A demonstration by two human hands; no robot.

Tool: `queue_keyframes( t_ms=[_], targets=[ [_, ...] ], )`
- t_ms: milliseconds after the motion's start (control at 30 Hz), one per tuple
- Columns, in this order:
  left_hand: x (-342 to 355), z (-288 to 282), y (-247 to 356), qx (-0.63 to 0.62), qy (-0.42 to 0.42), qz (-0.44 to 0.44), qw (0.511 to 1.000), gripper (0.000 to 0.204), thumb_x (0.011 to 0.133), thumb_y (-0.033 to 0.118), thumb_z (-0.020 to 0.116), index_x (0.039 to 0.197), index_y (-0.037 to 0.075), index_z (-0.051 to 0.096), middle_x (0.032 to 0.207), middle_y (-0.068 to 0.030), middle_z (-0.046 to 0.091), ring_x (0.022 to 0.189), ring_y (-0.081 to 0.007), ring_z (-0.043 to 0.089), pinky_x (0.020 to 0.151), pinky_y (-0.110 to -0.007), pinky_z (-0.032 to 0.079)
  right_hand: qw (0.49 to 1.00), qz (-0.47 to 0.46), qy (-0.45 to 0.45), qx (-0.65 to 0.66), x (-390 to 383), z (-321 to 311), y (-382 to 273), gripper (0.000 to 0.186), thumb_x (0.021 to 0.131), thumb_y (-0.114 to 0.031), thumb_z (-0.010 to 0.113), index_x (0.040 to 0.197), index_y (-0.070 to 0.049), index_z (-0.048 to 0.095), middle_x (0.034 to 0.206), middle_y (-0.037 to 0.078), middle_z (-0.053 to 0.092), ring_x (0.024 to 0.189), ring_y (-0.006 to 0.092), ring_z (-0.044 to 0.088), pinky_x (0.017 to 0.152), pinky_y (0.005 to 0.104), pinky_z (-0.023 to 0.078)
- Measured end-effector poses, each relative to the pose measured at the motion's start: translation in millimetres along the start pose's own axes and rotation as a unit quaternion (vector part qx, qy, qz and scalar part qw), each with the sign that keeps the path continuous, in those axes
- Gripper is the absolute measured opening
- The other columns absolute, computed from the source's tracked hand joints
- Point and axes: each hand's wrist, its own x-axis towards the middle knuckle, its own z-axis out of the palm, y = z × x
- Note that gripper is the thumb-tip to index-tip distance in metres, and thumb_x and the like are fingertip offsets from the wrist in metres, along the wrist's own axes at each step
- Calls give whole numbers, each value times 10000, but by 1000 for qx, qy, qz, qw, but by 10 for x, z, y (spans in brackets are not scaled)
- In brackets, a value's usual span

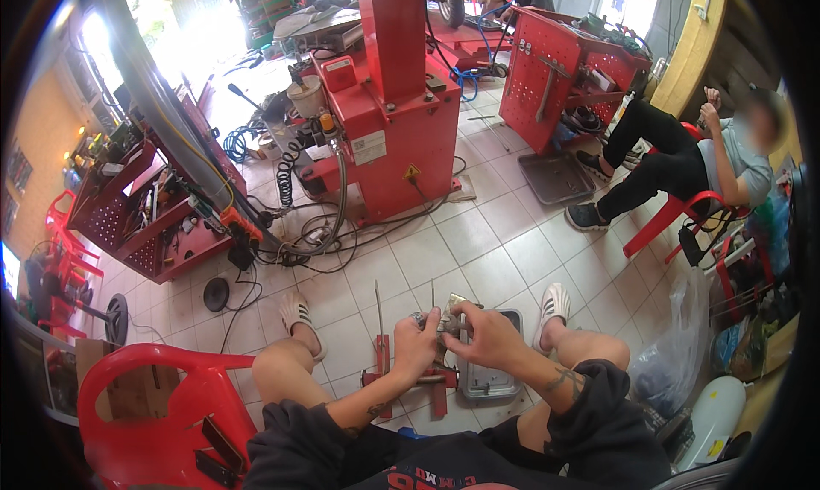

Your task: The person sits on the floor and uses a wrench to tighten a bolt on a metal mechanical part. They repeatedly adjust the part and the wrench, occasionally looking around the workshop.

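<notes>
Hands (416, 347) (494, 341) hold a metal part (450, 323) near the tray rim (493, 394), floor (465, 234) open ahead.

looks like a repair workshop, judging by a bulky red machine (401, 153), a coiled black hose (286, 172), a perforated red tool cart (528, 78) and a tyred wheel (453, 5).

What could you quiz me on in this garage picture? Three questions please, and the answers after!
1. Pick one: where is the big, curved red plastic chair closest to the camera?
A) lower left
B) upper right
C) upper middle

2. True or false: the bare left hand and the bare right hand are both at the same small grey metal part.

3. Fill in: the shallow, dark rectangular tray near the seated person lies on the pale, tiled ____.

Key: 1. A; 2. true; 3. floor.
</notes>
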Motion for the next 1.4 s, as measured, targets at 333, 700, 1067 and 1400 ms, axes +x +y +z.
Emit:
queue_keyframes(
  t_ms=[333, 700, 1067, 1400],
  targets=[
    [-20, 21, 59, 8, -6, -13, 1000, 424, 1006, 290, 601, 765, -49, 687, 593, -46, 612, 564, -85, 511, 522, -331, 428, 1000, 18, -13, -12, -4, 35, 45, 353, 856, -309, 733, 1051, -30, 637, 775, 185, 704, 704, 380, 686, 653, 439, 538],
    [2, 33, 2, -2, 2, -2, 1000, 418, 997, 288, 613, 762, -51, 681, 597, -33, 601, 565, -72, 499, 508, -314, 413, 1000, 24, -14, -14, -22, 59, 91, 363, 849, -300, 734, 1087, -46, 634, 757, 180, 695, 711, 379, 682, 653, 439, 530],
    [-2, 35, -14, 7, -24, -20, 999, 418, 999, 297, 607, 784, -49, 700, 617, -58, 637, 567, -91, 536, 526, -328, 444, 999, 7, -31, -3, -17, 59, 108, 347, 862, -301, 735, 1061, -32, 640, 741, 170, 685, 696, 375, 676, 651, 442, 524],
    [-25, 39, 47, 9, -14, -23, 1000, 430, 1000, 309, 605, 797, -57, 701, 618, -63, 638, 565, -97, 535, 533, -335, 448, 999, 40, -19, -25, -11, 25, 65, 277, 879, -255, 704, 1026, -23, 666, 779, 179, 696, 726, 374, 683, 666, 434, 530]
  ],
)
